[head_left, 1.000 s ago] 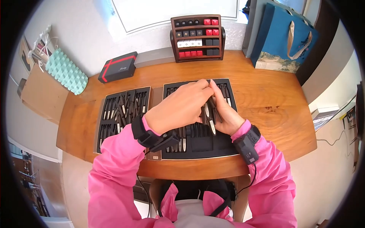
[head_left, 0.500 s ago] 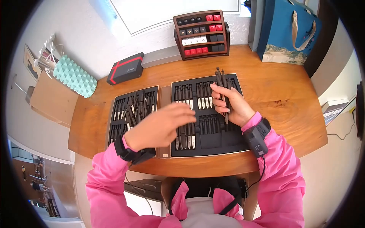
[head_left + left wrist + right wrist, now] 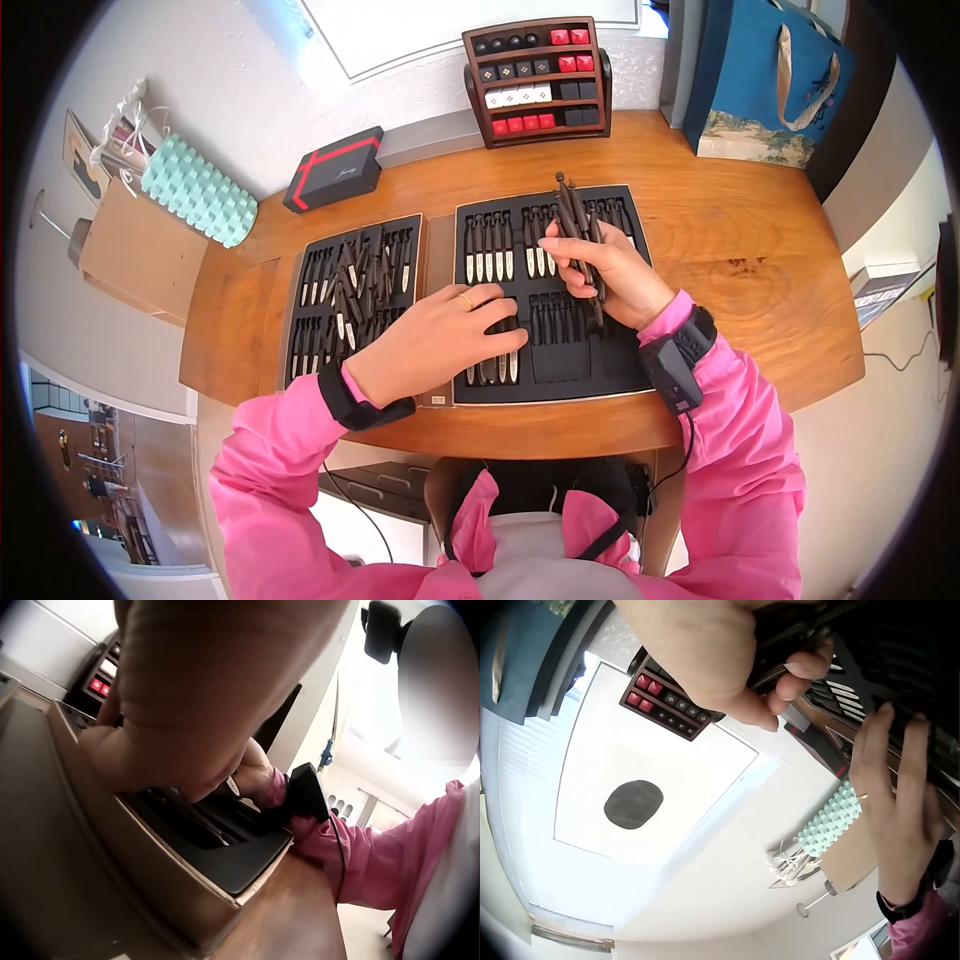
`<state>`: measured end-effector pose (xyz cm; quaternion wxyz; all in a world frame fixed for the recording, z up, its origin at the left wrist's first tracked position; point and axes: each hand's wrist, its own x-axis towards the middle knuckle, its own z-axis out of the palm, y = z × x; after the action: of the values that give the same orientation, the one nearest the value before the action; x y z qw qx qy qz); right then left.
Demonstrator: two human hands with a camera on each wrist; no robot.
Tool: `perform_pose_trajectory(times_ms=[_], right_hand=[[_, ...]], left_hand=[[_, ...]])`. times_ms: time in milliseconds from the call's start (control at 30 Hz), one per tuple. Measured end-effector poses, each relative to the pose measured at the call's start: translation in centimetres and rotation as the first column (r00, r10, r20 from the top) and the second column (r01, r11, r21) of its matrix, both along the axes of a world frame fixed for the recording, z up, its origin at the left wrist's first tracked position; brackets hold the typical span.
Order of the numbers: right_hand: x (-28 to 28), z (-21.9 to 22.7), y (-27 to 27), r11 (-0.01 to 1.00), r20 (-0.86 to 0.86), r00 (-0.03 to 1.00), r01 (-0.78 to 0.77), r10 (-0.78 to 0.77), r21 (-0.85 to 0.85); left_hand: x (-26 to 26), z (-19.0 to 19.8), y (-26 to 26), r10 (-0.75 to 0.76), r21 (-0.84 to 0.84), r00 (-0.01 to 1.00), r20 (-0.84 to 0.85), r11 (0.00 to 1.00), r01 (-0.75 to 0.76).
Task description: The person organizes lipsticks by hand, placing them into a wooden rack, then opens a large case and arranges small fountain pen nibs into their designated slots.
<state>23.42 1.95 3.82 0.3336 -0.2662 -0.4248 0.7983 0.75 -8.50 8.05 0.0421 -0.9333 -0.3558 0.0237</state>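
Observation:
My right hand (image 3: pixel 622 272) grips a small bundle of dark slim sticks (image 3: pixel 572 212), held upright over the right part of a black slotted tray (image 3: pixel 560 366). Their knobbed ends point up past the thumb. My left hand (image 3: pixel 435 335) has its fingers spread and slightly bent, with fingertips low over the tray's lower-left row of sticks (image 3: pixel 486 372), which have pale, pointed tips. The palm and forefinger hide part of that row. In the right wrist view, the left hand (image 3: pixel 900 799) reaches down to the tray with nothing visible in its fingers.
A second slotted tray (image 3: pixel 418 262) on the left holds seated sticks and a loose pile of sticks (image 3: pixel 365 275). Behind stand a black box with red ribbon (image 3: pixel 335 170), a wooden rack (image 3: pixel 492 112) of small blocks, a mint woven vase (image 3: pixel 200 190) and a blue paper bag (image 3: pixel 760 80).
My hands were together around the sticks, then came apart. The right hand kept the bundle; the left moved left, then lowered over the tray's lower-left row.

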Motion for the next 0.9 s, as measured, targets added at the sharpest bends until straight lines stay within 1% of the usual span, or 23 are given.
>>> perform_pose_trajectory(times_ms=[67, 200, 267, 400, 467, 600, 667, 733, 800, 867, 900], right_hand=[[0.0, 0.1, -0.1, 1.000, -0.006, 1.000, 0.000, 0.000, 0.004], [0.1, 0.1, -0.1, 1.000, -0.008, 1.000, -0.004, 0.004, 0.016], [0.1, 0.0, 0.1, 1.000, -0.004, 1.000, -0.025, 0.025, 0.010], [0.2, 0.0, 0.0, 1.000, -0.014, 1.000, -0.022, 0.023, 0.007], [0.1, 0.1, 0.0, 1.000, 0.001, 1.000, -0.017, 0.017, 0.007], [0.1, -0.1, 0.1, 1.000, 0.004, 1.000, -0.023, 0.022, 0.019], [0.0, -0.2, 0.1, 1.000, 0.007, 1.000, -0.022, 0.022, 0.019], [0.1, -0.3, 0.2, 0.999, 0.015, 1.000, -0.026, 0.026, 0.020], [0.1, -0.2, 0.2, 0.999, 0.017, 1.000, -0.024, 0.024, 0.020], [0.1, -0.1, 0.1, 1.000, 0.017, 1.000, -0.023, 0.023, 0.015], [0.1, -0.1, 0.1, 1.000, 0.021, 0.999, -0.024, 0.024, 0.014]], left_hand=[[0.2, 0.0, 0.5, -0.061, 0.018, 0.998, 0.011, 0.998, 0.061], [0.3, 0.3, 1.0, -0.071, -0.036, 0.997, 0.003, 0.997, 0.071], [0.3, 0.4, 1.2, -0.048, -0.089, 0.999, -0.001, 0.995, 0.048], [0.2, 0.5, 1.3, -0.069, -0.137, 0.997, -0.032, 0.989, 0.064], [-0.3, 0.3, 1.1, -0.082, -0.112, 0.996, 0.044, 0.990, 0.086], [-0.7, 0.3, 0.1, -0.052, -0.101, 0.998, 0.043, 0.993, 0.056], [-0.9, -0.5, -0.2, -0.059, -0.045, 0.998, 0.031, 0.997, 0.061], [-1.1, -1.1, -0.1, -0.062, -0.034, 0.998, 0.023, 0.997, 0.063], [-1.0, -1.2, 0.0, -0.069, -0.019, 0.997, 0.016, 0.997, 0.069], [-1.1, -0.9, -0.1, -0.101, 0.021, 0.994, -0.050, 0.995, 0.102], [-1.3, -1.0, -0.1, -0.099, 0.019, 0.994, -0.050, 0.995, 0.100]])
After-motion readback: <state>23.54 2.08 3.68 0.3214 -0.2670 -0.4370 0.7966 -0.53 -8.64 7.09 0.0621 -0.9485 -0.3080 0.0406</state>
